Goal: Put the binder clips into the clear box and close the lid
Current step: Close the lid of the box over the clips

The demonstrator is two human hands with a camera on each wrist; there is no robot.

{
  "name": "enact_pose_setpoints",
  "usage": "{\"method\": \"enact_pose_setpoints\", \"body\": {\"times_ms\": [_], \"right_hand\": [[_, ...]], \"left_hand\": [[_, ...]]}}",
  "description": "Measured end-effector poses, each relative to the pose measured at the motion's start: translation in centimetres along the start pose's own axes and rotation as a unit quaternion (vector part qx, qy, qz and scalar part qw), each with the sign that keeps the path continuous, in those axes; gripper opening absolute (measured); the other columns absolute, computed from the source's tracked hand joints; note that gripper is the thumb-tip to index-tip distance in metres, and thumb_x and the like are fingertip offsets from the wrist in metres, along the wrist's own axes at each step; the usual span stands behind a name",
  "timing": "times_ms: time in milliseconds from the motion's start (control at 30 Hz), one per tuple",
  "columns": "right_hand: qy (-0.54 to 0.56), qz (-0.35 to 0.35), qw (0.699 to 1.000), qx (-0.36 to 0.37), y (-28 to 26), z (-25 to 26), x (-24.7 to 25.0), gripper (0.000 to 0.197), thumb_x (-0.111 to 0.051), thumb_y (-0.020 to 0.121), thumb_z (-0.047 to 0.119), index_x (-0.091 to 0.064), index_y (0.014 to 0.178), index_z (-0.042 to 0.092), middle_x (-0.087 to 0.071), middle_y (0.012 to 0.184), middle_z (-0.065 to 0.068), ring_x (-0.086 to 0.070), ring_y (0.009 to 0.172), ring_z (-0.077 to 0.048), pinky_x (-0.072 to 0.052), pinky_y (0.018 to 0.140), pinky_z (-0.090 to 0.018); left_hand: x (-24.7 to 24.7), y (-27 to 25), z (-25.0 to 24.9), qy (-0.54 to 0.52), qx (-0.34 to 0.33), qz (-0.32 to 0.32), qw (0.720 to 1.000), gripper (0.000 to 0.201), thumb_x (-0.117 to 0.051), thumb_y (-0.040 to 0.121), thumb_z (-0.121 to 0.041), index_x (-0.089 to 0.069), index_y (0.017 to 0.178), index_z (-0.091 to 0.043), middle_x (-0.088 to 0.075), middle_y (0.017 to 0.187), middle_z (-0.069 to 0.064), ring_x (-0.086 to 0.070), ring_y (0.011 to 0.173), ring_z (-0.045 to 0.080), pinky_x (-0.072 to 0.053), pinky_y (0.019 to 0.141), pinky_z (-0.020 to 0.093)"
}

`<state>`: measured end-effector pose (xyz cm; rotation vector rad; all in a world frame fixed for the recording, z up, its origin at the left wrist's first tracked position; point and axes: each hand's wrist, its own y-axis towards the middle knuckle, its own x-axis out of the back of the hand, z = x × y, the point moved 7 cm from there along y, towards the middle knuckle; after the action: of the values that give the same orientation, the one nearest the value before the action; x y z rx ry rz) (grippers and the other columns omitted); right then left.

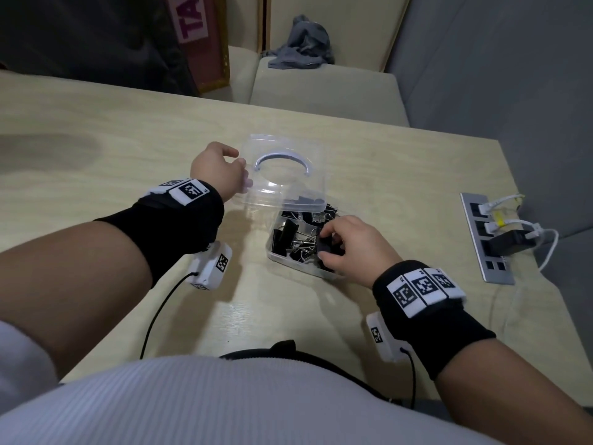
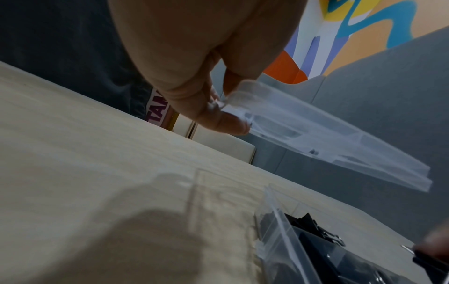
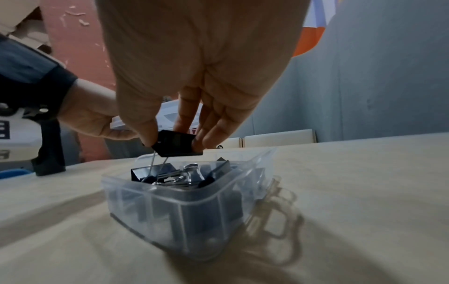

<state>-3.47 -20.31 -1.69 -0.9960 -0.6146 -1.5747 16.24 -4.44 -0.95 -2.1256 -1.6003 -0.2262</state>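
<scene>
Near the middle of the worktop, a little toward 3 o'clock, stands the clear box, open and already well stocked with black binder clips, their wire handles tangled among the bodies. Over its near right corner the right hand holds one more clip, thumb on one side and fingertips on the other pinching the black body, with its wire handle dangling down into the pile. At 10 o'clock from the box the left hand holds the lid raised and tilted back, thumb and fingers pinching its left edge; the lid's far side seems still to be joined to the box, though the hinge itself is hard to make out. No loose clips show anywhere else on the worktop, so by my reading this is the last clip, or close to it. What remains, as I judge it, is to let this clip drop among the others, draw the right hand clear, and swing the lid down until it snaps shut. A handle sticking up above the rim could foul the closing.
</scene>
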Motion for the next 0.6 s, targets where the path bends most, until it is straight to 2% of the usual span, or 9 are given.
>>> {"method": "enact_pose_setpoints", "body": {"times_ms": [67, 167, 200, 267, 300, 367, 433, 500, 600], "right_hand": [[0.010, 0.006, 1.000, -0.001, 0.0, 0.2, -0.4, 0.029, -0.071, 0.076, 0.025, -0.062, 0.102, 0.020, -0.049, 0.098, 0.008, -0.053, 0.086, -0.012, -0.047, 0.084, -0.027], [0.046, -0.002, 0.999, -0.004, -0.3, 0.2, -0.8, 0.026, -0.072, 0.074, 0.025, -0.062, 0.098, 0.022, -0.053, 0.099, 0.007, -0.057, 0.086, -0.012, -0.050, 0.086, -0.030], [0.069, -0.015, 0.997, -0.010, -0.4, 0.0, -0.6, 0.025, -0.073, 0.074, 0.025, -0.062, 0.097, 0.022, -0.055, 0.100, 0.006, -0.058, 0.087, -0.013, -0.051, 0.086, -0.032], [0.093, -0.030, 0.995, -0.022, -0.4, -0.3, -0.4, 0.026, -0.073, 0.075, 0.023, -0.063, 0.099, 0.021, -0.058, 0.106, 0.003, -0.060, 0.090, -0.016, -0.051, 0.088, -0.035], [0.084, -0.025, 0.996, -0.021, -0.3, -0.3, -0.5, 0.027, -0.072, 0.076, 0.024, -0.064, 0.102, 0.021, -0.059, 0.110, 0.002, -0.060, 0.095, -0.016, -0.050, 0.090, -0.036], [0.025, 0.006, 1.000, -0.011, -0.2, -0.2, -1.1, 0.028, -0.070, 0.079, 0.030, -0.064, 0.106, 0.022, -0.059, 0.123, 0.001, -0.056, 0.109, -0.016, -0.043, 0.099, -0.033], [-0.013, 0.020, 1.000, -0.006, -0.1, -0.2, -1.4, 0.029, -0.067, 0.082, 0.033, -0.064, 0.109, 0.023, -0.056, 0.130, 0.001, -0.051, 0.118, -0.015, -0.038, 0.100, -0.026], [0.000, -0.017, 1.000, -0.016, -0.1, -0.6, -0.8, 0.025, -0.065, 0.083, 0.028, -0.064, 0.108, 0.021, -0.059, 0.121, 0.000, -0.053, 0.112, -0.017, -0.037, 0.094, -0.025], [0.011, -0.079, 0.995, -0.065, -0.2, -2.1, 0.6, 0.018, -0.060, 0.084, 0.020, -0.065, 0.101, 0.019, -0.059, 0.108, -0.002, -0.055, 0.103, -0.021, -0.043, 0.090, -0.030]], "left_hand": [[0.0, -0.1, -0.1, -0.001, 0.002, -0.001, 1.000, 0.016, -0.051, 0.091, -0.017, -0.053, 0.106, -0.014, -0.070, 0.074, 0.006, -0.069, 0.059, 0.023, -0.062, 0.075, 0.041], [0.0, -0.1, -0.2, 0.028, -0.005, 0.000, 1.000, 0.019, -0.050, 0.092, -0.019, -0.053, 0.110, -0.015, -0.072, 0.080, 0.007, -0.068, 0.052, 0.010, -0.058, 0.056, 0.021], [0.0, -0.2, -0.2, 0.026, -0.005, 0.001, 1.000, 0.018, -0.050, 0.092, -0.019, -0.053, 0.109, -0.015, -0.073, 0.081, 0.007, -0.069, 0.052, 0.011, -0.059, 0.058, 0.021], [-0.1, -0.2, -0.1, 0.007, -0.002, 0.004, 1.000, 0.017, -0.051, 0.091, -0.018, -0.053, 0.107, -0.016, -0.074, 0.084, 0.011, -0.073, 0.063, 0.021, -0.062, 0.073, 0.036], [-0.2, -0.2, -0.1, 0.003, -0.002, 0.004, 1.000, 0.016, -0.051, 0.090, -0.018, -0.053, 0.106, -0.016, -0.074, 0.085, 0.012, -0.074, 0.068, 0.026, -0.062, 0.077, 0.042], [-0.3, -0.3, -0.2, 0.009, -0.006, 0.008, 1.000, 0.015, -0.051, 0.090, -0.019, -0.053, 0.104, -0.017, -0.075, 0.085, 0.012, -0.073, 0.068, 0.028, -0.061, 0.079, 0.044], [-0.4, -0.4, -0.2, 0.019, -0.008, 0.012, 1.000, 0.014, -0.051, 0.091, -0.019, -0.052, 0.105, -0.017, -0.075, 0.087, 0.013, -0.072, 0.064, 0.026, -0.061, 0.078, 0.041], [-0.4, -0.5, -0.1, 0.010, -0.004, 0.016, 1.000, 0.014, -0.051, 0.091, -0.019, -0.052, 0.105, -0.017, -0.075, 0.087, 0.013, -0.072, 0.066, 0.026, -0.061, 0.078, 0.041], [-0.7, -0.6, 0.2, -0.003, 0.002, 0.027, 1.000, 0.013, -0.051, 0.092, -0.017, -0.052, 0.105, -0.017, -0.071, 0.080, 0.010, -0.075, 0.076, 0.031, -0.061, 0.079, 0.045]]}}
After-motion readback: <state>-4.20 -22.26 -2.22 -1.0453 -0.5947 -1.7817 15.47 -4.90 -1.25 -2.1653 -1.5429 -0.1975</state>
